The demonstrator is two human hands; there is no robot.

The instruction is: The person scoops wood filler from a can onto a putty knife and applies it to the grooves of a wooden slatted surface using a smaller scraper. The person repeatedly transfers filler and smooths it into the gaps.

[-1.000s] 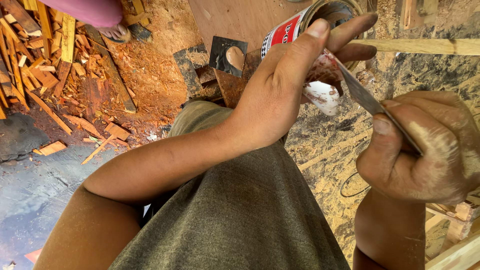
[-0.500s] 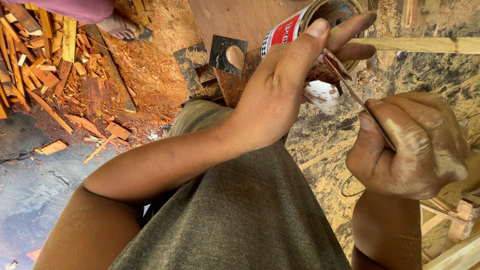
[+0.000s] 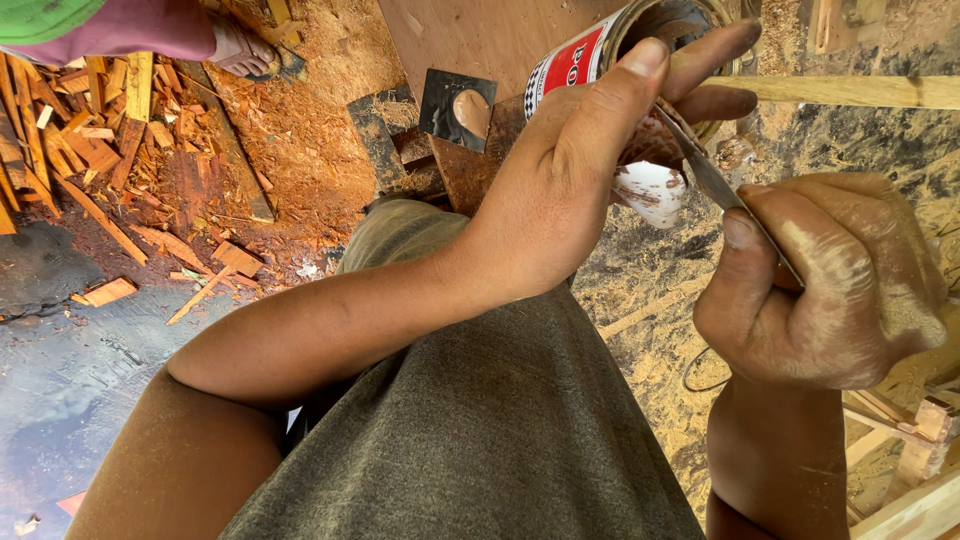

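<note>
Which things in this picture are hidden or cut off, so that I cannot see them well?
All in the head view:
- Can: the left hand covers its side, the top edge cuts its rim; contents not visible.
- Blade: its tip goes behind the left fingers, its handle is hidden inside the right hand.
- Other person's foot: the rest is cut off by the top edge.
- White lump under the can: what it is cannot be told.
</note>
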